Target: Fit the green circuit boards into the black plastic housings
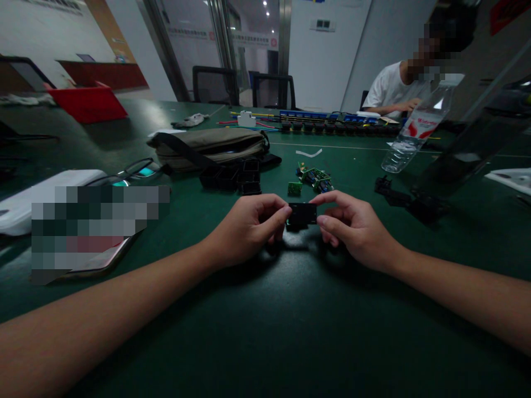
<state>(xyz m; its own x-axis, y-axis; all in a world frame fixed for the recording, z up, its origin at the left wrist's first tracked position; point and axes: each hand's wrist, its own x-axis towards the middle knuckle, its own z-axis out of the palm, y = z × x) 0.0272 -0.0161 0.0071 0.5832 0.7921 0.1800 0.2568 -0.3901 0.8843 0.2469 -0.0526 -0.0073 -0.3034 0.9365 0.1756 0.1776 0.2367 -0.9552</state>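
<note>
Small black plastic housing (302,215) is sitting just above the green table (265,331), with the left hand (253,226) and right hand (352,226) both pinching its ends, probably to steady it. Green circuit boards (316,179) are lying just behind, loose black housings (236,177) beside a tan bag (215,143); can't tell what's inside.

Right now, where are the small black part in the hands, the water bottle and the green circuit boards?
small black part (302,214), head view, its front face.
water bottle (418,126), head view, its label.
green circuit boards (316,178), head view, the largest board.
</note>
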